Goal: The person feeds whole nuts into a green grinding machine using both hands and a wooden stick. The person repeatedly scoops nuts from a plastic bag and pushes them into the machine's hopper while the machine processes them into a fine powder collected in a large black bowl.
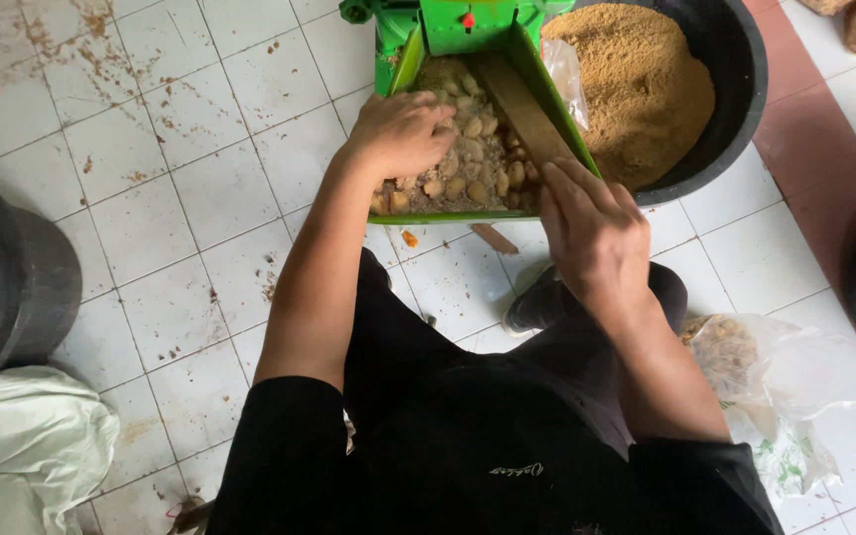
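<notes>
A green metal hopper tray point(418, 216) on a green machine point(448, 25) holds several pale brown lumps point(478, 163). My left hand point(398, 134) rests palm-down on the lumps at the tray's left side, fingers curled into them. My right hand point(591, 233) grips the near end of a flat wooden stick point(519, 104) that lies slanted along the tray's right side and reaches toward the machine.
A large black tub point(735, 89) full of fine brown meal point(636, 84) stands at the upper right. A plastic bag point(785, 396) with brown pieces lies at my right knee. A black bin point(2, 277) and a white sack point(22, 446) sit left. The tiled floor point(170, 198) is stained.
</notes>
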